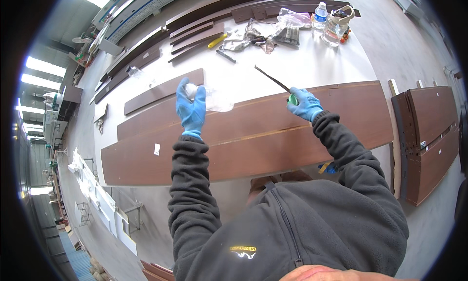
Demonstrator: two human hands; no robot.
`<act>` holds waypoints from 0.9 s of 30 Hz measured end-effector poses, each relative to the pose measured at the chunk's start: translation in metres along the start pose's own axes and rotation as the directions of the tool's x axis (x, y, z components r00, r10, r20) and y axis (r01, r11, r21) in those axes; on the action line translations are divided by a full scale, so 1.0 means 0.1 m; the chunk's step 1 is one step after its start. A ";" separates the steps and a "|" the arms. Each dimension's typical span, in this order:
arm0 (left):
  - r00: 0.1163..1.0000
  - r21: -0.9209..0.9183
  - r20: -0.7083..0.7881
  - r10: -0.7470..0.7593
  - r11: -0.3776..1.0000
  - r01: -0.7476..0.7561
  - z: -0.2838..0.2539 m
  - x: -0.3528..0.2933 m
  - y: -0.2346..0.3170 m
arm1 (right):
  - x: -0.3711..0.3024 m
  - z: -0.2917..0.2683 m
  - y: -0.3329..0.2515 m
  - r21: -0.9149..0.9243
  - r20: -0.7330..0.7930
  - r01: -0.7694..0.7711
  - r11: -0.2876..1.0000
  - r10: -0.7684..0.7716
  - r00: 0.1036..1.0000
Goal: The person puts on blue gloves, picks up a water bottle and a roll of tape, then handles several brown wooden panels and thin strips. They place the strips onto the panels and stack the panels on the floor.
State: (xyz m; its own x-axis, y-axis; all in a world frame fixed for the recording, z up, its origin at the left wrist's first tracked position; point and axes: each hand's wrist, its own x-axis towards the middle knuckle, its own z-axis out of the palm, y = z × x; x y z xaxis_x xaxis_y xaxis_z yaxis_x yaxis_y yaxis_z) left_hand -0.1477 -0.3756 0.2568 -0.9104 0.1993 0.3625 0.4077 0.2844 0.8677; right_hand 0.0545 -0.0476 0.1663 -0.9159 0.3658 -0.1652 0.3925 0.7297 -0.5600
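Observation:
My left hand (191,110), in a blue glove, is curled with thumb and fingers around a small white, rounded thing (190,90) whose kind I cannot make out. Thin clear plastic (218,101) spreads beside it over the board edge; whether the hand holds it too is unclear. My right hand (306,105), gloved alike, is closed on a tool with a green handle and a long thin dark shaft (271,78), which points away to the left. Beneath both hands lie long brown boards (273,149), and a shorter brown board (161,91) is behind the left hand.
On the white tabletop (243,83) farther back are a yellow-handled tool (217,41), a dark marker-like stick (226,56), plastic bags (288,30), a water bottle (320,15) and a clear jug (335,30). Brown panels (431,134) stand at the right. White pieces (105,198) rest on a stand at the left.

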 end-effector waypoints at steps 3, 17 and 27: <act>1.000 -0.014 -0.012 -0.021 1.000 0.020 0.19 0.60 -0.28 | 0.53 0.02 -0.07 -0.001 -0.036 0.056 0.998 -0.056 0.998; 0.997 0.163 -0.002 0.074 0.984 -0.073 0.63 2.87 -1.92 | 2.47 0.64 -0.42 -0.272 -0.110 0.041 0.961 -0.073 0.991; 1.000 0.201 -0.003 0.018 0.979 -0.017 0.74 3.46 -2.35 | 3.45 0.93 -0.55 -0.421 -0.119 0.008 0.907 -0.064 0.991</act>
State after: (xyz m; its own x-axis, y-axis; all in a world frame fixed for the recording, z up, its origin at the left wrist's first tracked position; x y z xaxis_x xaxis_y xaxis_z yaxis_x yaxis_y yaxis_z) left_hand -0.5538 -0.3040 0.1535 -0.9032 0.2014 0.3790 0.4288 0.4639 0.7752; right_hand -0.2905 -0.0154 0.0646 -0.9228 0.3841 -0.0312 0.3837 0.9082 -0.1672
